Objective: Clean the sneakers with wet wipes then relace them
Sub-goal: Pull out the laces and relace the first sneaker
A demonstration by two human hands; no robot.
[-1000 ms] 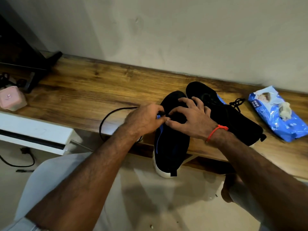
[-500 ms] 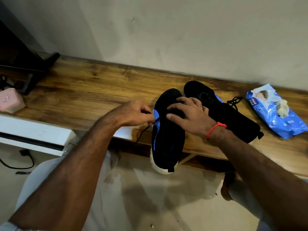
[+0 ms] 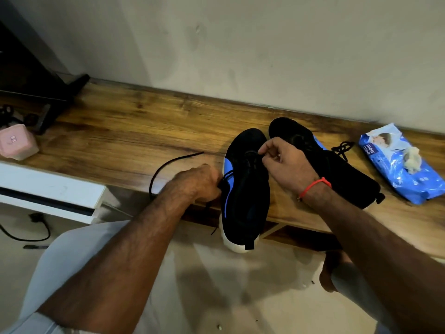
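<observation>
Plain wall behind, wooden desk (image 3: 125, 131) running along it, floor below. Near sneaker (image 3: 245, 189) lies on the desk with its white heel hanging past the front edge; far sneaker (image 3: 337, 165) sits just beside it, touching, already laced it seems. Wipes pack (image 3: 404, 165) at the right, well apart, used wipe on top. Left hand (image 3: 197, 182), grip curled round the black lace (image 3: 168, 165) at the shoe's blue side; loose end loops out across the desk. Right hand (image 3: 286, 162), grip pinching lace at the upper eyelets.

Risks, as a judgement: a hard left pull could drag the overhanging sneaker off the edge; the loose end could snag or slip from an eyelet; uneven tension would leave lace lengths mismatched.
</observation>
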